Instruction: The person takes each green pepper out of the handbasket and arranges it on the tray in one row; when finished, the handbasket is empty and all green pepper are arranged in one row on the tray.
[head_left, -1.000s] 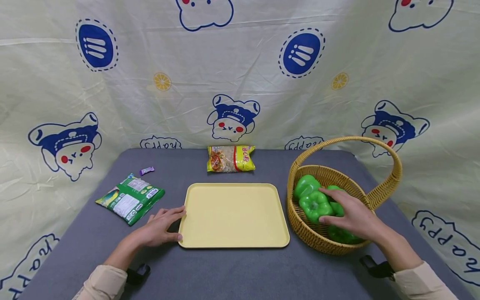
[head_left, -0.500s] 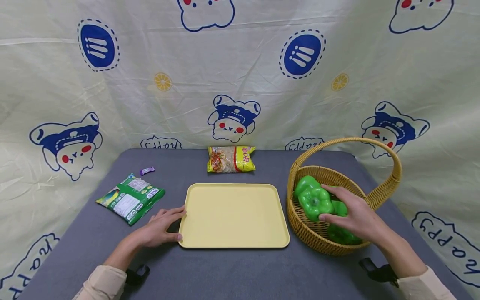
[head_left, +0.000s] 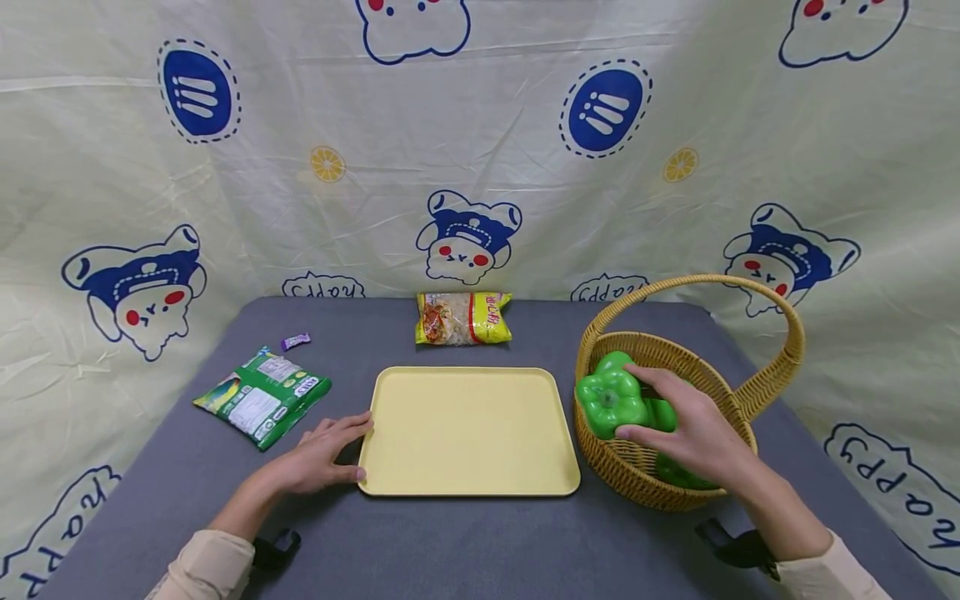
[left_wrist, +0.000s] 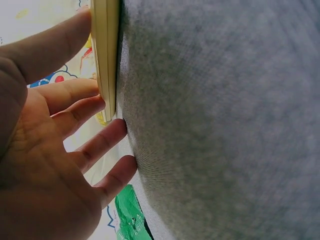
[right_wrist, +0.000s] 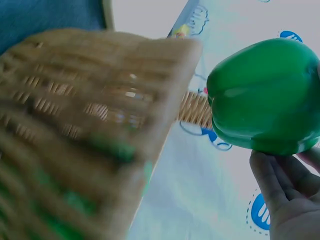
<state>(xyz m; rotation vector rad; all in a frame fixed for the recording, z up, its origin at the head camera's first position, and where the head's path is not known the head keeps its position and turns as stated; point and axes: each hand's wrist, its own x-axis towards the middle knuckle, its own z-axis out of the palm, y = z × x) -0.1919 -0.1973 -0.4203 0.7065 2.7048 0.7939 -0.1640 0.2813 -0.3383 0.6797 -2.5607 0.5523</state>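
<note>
Head view: the green pepper (head_left: 609,400) is over the left rim of the basket (head_left: 626,479), and the right wrist view shows a gap between the pepper and the weave. Our right hand (head_left: 697,429) has it clamped between thumb and fingers. The skin looks smooth and glossy, so we judge it could turn or slip; an even pinch with the fingertips spread across the lobes should serve us better than a hard squeeze. We do well to hold it high over the rim and mind the handle (head_left: 792,333), which arches beyond our hand. Other peppers (head_left: 678,473) lie in the basket, so a level, unhurried lift should avoid stirring them.

Our left hand (head_left: 322,454) is well apart from the right, fingers spread, with thumb and two fingertips touching the left edge of the tray (head_left: 468,433); the other two seem to rest on the worktop (head_left: 450,550). We think that light contact steadies the tray without tilting it. Farther out lie a green bag (head_left: 262,396), a purple sweet (head_left: 296,342) just beyond it, and a yellow bag (head_left: 462,318) behind the tray.
</note>
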